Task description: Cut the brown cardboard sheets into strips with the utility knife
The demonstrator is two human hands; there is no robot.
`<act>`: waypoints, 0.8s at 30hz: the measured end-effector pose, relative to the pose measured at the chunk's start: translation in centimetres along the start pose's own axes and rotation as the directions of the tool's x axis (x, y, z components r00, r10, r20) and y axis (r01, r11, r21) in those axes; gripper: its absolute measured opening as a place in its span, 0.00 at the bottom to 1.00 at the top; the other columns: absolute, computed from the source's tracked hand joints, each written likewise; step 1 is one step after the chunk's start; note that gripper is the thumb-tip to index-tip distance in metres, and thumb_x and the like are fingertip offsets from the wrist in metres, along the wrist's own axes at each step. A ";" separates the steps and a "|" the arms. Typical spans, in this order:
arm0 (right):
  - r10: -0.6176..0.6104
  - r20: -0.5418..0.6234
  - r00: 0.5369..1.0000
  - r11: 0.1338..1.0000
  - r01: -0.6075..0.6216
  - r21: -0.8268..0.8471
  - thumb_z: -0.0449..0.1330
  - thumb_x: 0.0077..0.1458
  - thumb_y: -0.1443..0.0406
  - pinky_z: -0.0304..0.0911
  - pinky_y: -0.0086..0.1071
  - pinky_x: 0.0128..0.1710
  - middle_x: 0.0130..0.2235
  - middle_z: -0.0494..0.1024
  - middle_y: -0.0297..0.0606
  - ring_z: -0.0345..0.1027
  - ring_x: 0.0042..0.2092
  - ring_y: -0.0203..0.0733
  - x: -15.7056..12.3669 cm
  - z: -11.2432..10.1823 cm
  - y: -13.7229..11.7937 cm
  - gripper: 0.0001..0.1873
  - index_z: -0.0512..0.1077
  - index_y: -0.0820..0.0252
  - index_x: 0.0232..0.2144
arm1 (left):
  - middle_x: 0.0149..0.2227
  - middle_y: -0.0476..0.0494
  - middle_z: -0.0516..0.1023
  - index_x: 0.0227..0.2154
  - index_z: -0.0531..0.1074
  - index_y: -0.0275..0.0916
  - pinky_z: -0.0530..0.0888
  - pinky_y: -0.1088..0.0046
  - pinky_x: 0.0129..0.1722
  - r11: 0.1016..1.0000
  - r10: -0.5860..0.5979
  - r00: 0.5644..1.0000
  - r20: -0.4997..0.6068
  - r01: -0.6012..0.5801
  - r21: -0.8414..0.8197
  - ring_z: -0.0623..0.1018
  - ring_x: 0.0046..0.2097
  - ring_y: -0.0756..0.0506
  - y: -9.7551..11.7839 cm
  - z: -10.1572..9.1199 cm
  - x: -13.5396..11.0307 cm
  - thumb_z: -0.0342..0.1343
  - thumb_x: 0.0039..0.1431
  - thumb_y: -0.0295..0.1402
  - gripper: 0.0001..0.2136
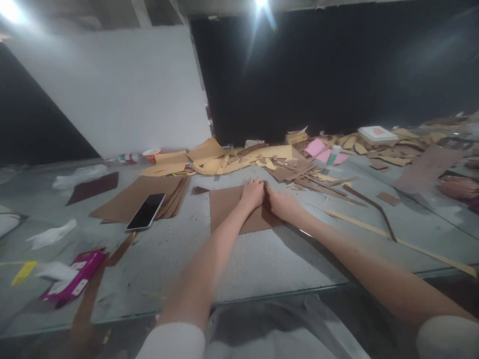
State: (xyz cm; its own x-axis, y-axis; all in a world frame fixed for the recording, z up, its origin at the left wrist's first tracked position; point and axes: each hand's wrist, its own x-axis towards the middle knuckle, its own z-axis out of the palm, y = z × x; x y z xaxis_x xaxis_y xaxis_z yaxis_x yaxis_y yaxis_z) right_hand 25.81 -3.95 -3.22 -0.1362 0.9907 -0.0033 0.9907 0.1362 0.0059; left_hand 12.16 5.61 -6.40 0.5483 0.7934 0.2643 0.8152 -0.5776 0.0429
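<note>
A brown cardboard sheet (224,207) lies flat on the grey table (262,259) straight ahead. My left hand (252,193) rests on its far edge with the fingers curled down. My right hand (281,203) sits right beside it, knuckles up and fingers closed, at the same far edge. The two hands touch each other. What they pinch between them is hidden; a dark sliver shows at the gap.
A black phone (145,212) lies on a stack of brown cardboard (130,199) to the left. A heap of cardboard scraps (284,162) runs along the back. A pink box (75,281) sits at the near left, long cardboard strips (374,209) to the right.
</note>
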 end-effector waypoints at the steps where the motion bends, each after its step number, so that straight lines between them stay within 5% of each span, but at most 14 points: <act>1: -0.006 0.002 1.000 1.000 0.006 0.016 0.47 0.71 0.71 0.70 0.40 0.50 0.51 0.84 0.60 0.82 0.51 0.57 0.0 0.0 0.0 0.40 0.41 0.70 0.80 | 0.56 0.31 0.77 0.52 0.78 0.39 0.73 0.55 0.57 1.000 -0.002 1.000 0.001 0.002 0.003 0.72 0.59 0.32 0.0 0.0 0.0 0.48 0.72 0.25 0.15; 5: -0.030 0.003 1.000 0.997 0.030 0.067 0.47 0.71 0.71 0.69 0.41 0.50 0.51 0.84 0.60 0.82 0.52 0.58 -0.3 -0.2 0.1 0.39 0.43 0.71 0.80 | 0.57 0.31 0.77 0.55 0.77 0.39 0.73 0.56 0.56 1.000 -0.004 1.000 0.002 0.004 0.002 0.73 0.59 0.33 0.0 0.0 0.0 0.50 0.71 0.26 0.15; 15: 0.014 0.026 1.000 1.000 -0.014 0.007 0.45 0.74 0.67 0.71 0.43 0.50 0.50 0.84 0.63 0.83 0.50 0.59 -1.4 0.3 -0.8 0.43 0.28 0.71 0.81 | 0.58 0.32 0.78 0.57 0.77 0.37 0.72 0.57 0.56 1.000 -0.002 1.000 -0.005 0.002 0.016 0.73 0.59 0.33 0.1 0.1 0.0 0.49 0.72 0.25 0.17; 21: 0.017 0.015 1.000 0.999 -0.018 0.049 0.45 0.76 0.65 0.72 0.43 0.49 0.47 0.85 0.62 0.83 0.49 0.60 -2.0 0.7 -0.7 0.38 0.40 0.70 0.81 | 0.58 0.29 0.77 0.60 0.76 0.36 0.71 0.54 0.60 1.000 0.002 1.000 0.017 -0.002 0.012 0.72 0.60 0.33 0.0 0.2 0.2 0.50 0.72 0.27 0.18; 24: 0.014 0.016 1.000 0.999 -0.014 0.033 0.46 0.75 0.66 0.72 0.43 0.48 0.45 0.85 0.60 0.84 0.48 0.60 -1.9 0.7 -0.5 0.40 0.37 0.70 0.81 | 0.59 0.30 0.76 0.60 0.75 0.36 0.71 0.55 0.59 1.000 0.005 1.000 0.027 -0.006 0.027 0.71 0.61 0.32 0.0 0.1 0.1 0.50 0.73 0.28 0.18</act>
State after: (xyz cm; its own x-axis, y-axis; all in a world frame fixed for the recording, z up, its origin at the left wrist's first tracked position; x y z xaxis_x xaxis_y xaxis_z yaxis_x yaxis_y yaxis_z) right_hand 25.59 -5.86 -3.92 -0.1222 0.9923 -0.0192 0.9922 0.1217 -0.0267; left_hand 12.24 5.72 -6.45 0.5574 0.7953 0.2384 0.8166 -0.5770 0.0157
